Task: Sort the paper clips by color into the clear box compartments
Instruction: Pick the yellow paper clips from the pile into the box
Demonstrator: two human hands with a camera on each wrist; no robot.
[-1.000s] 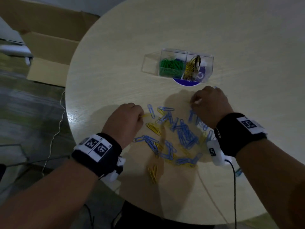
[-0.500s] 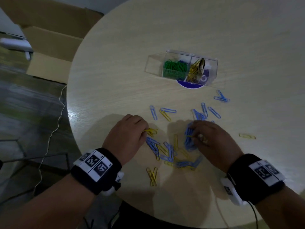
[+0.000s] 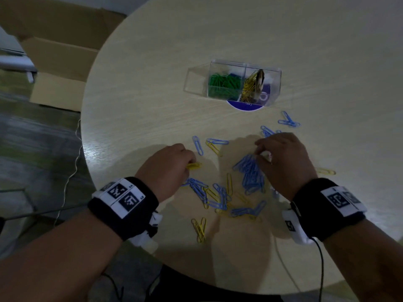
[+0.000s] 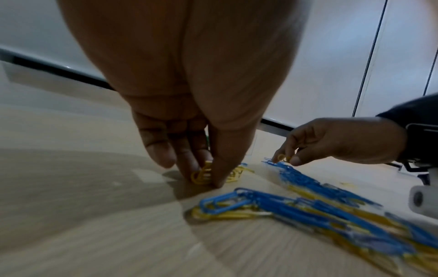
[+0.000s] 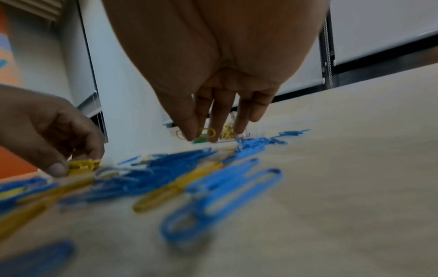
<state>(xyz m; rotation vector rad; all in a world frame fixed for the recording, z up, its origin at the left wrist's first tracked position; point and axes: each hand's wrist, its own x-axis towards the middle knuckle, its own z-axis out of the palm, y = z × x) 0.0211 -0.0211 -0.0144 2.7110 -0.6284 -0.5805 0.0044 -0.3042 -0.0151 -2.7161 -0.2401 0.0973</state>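
Between two hands [image 3: 165, 168] [image 3: 281, 162]: uncountable blue clips [image 3: 250, 173]; three-compartment box [image 3: 270, 83]

Bare table [image 3: 152, 101] left of the clear box [image 3: 233, 81]; scattered blue clips [image 3: 289, 122] seemingly across its near-right approach.

The head view is dim and bluish, with soft shadows of both arms falling on the worktop [image 3: 305, 51] toward its near edge and a faint sheen at its left rim. Wide-angle bending curves the edges. Both wrist views are brighter, lit from pale walls behind, but smeared: the near blue and yellow paper clips [image 5: 213, 196] blur heavily.
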